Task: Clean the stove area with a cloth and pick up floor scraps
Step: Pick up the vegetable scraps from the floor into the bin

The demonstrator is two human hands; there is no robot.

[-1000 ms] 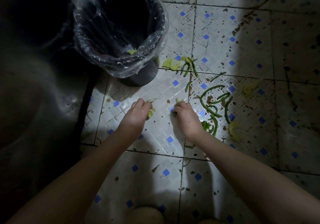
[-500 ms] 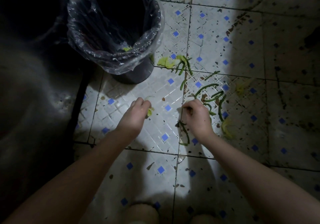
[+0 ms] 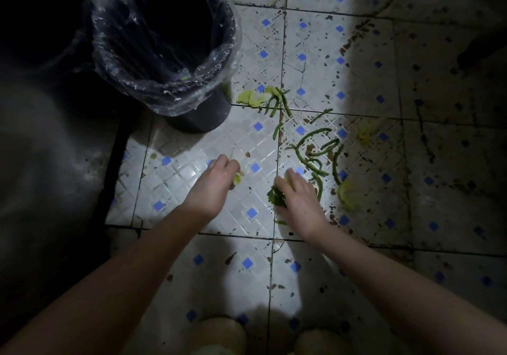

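Observation:
Green bean pieces [image 3: 315,151] and pale leaf scraps [image 3: 251,97] lie scattered on the tiled floor [image 3: 315,61]. My left hand [image 3: 212,187] hovers low over the floor, fingers closed around a small pale green scrap [image 3: 237,178]. My right hand [image 3: 297,199] is a little to the right, fingers curled around a dark leafy sprig [image 3: 276,197] and touching the floor. More beans lie just beyond its fingertips, and a yellowish leaf [image 3: 347,196] rests to its right.
A dark bin [image 3: 167,50] lined with clear plastic stands at the upper left, with a bit of green inside. A dark cabinet or wall base [image 3: 55,162] fills the left side. The floor is stained and partly in shadow. My knees [image 3: 219,335] show at the bottom edge.
My right hand has drawn back toward me and now closes on the leafy sprig. My left hand has stayed nearly in place with its scrap.

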